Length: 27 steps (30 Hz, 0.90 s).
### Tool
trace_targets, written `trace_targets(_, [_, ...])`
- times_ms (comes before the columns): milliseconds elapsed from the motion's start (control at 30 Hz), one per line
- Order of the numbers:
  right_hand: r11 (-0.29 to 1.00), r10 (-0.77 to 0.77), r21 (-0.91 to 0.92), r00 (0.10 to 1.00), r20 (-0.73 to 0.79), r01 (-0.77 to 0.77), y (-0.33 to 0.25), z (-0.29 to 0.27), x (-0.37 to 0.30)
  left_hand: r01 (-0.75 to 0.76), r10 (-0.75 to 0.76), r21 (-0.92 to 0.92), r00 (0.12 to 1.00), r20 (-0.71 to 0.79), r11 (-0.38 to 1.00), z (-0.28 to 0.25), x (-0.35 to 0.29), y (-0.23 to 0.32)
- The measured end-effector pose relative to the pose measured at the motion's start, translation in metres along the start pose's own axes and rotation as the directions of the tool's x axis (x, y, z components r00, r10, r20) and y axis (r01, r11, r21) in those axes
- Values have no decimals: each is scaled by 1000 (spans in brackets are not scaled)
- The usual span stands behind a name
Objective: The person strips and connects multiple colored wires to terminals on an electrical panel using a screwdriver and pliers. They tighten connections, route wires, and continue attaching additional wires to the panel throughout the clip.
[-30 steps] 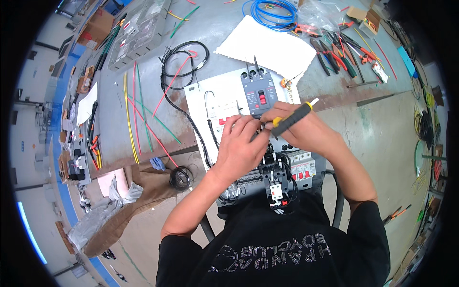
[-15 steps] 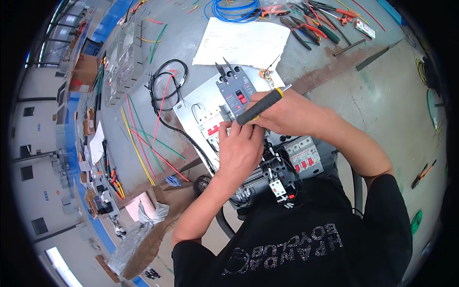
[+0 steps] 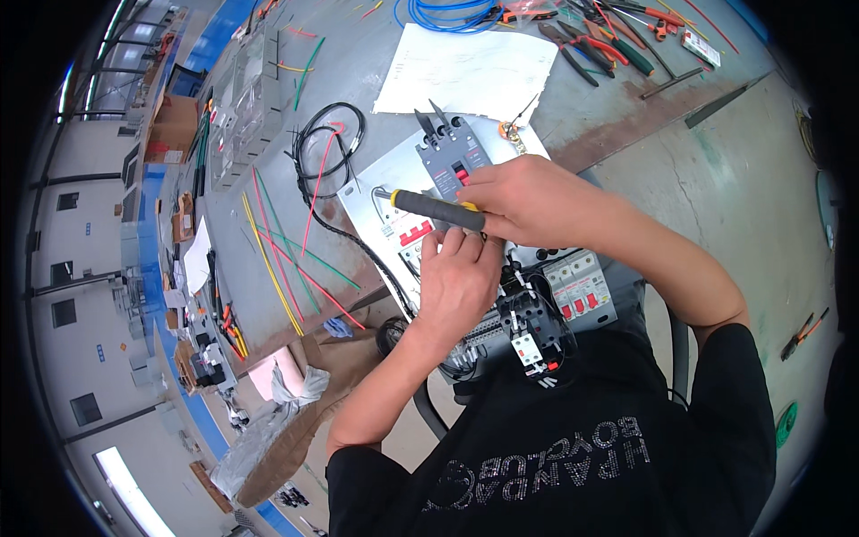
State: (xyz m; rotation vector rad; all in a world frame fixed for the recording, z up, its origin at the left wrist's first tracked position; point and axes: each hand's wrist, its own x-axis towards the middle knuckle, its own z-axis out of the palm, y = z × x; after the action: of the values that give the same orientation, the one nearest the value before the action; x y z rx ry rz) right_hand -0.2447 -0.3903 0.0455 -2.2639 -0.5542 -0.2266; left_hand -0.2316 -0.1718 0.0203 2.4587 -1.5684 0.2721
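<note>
Fingers (image 3: 490, 190) of the right hand (image 3: 537, 201) wrap a yellow-and-black screwdriver (image 3: 431, 208), lying level across the white mounting panel (image 3: 380, 192) beside the grey circuit breaker (image 3: 452, 161). Left hand (image 3: 461, 282) curls just below, fingertips on the terminals. Panel overhangs the worktop (image 3: 376, 72) edge; loose wires (image 3: 286, 242) crowd the left, bare floor (image 3: 752, 179) right.

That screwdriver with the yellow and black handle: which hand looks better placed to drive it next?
Probably the right hand: it already grips the screwdriver. The left hand rests fingers-down on the white mounting plate beside the breakers, seemingly steadying something.
</note>
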Motion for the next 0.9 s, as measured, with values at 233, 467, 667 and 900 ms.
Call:
trace_targets(233, [998, 58, 7, 998, 21, -58, -2, -9, -4, 112, -114, 32, 992, 58, 993, -2, 6, 5])
trace_targets(467, [997, 23, 71, 1000, 18, -24, 3, -5, -8, 197, -197, 10, 972, 130, 980, 3, 5, 11])
trace_targets(667, [994, -92, -55, 994, -51, 89, 3, 1, -3, 242, -239, -102, 970, 38, 965, 16, -2, 13])
trace_targets(900, [997, -67, -29, 995, -67, 66, 1, 0, 2, 146, -154, -123, 987, -54, 982, 16, -1, 9])
